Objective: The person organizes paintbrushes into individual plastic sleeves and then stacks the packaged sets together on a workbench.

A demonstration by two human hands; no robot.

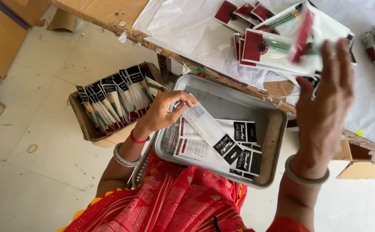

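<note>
Left hand reaches low with fingers pinched; right hand is raised, fingers spread, blurred.
</note>
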